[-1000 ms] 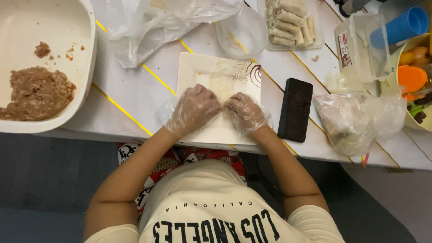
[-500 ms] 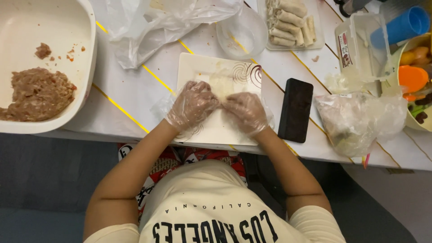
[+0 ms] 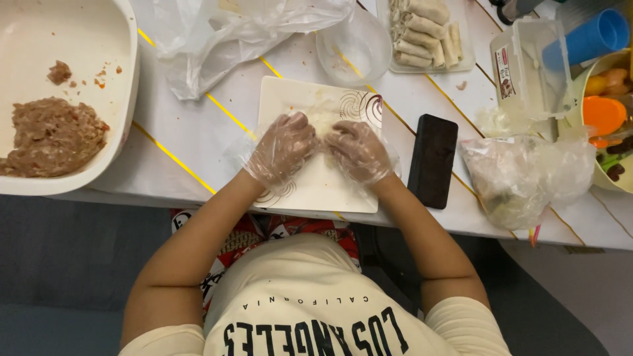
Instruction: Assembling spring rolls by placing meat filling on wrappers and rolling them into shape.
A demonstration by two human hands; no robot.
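Observation:
A square white plate with swirl marks lies on the white table. On it sits a pale thin wrapper, partly rolled. My left hand, in a clear plastic glove, presses on the wrapper's left side. My right hand, also gloved, presses on its right side. Both sets of fingers curl over the roll, and most of it is hidden beneath them.
A large white tub with minced meat filling sits at left. Beyond the plate are a crumpled plastic bag, a clear bowl and a tray of finished rolls. A black phone and a plastic bag lie right.
Both hands have crept a little farther up the plate, rolling the wrapper away from my body. Everything else is still.

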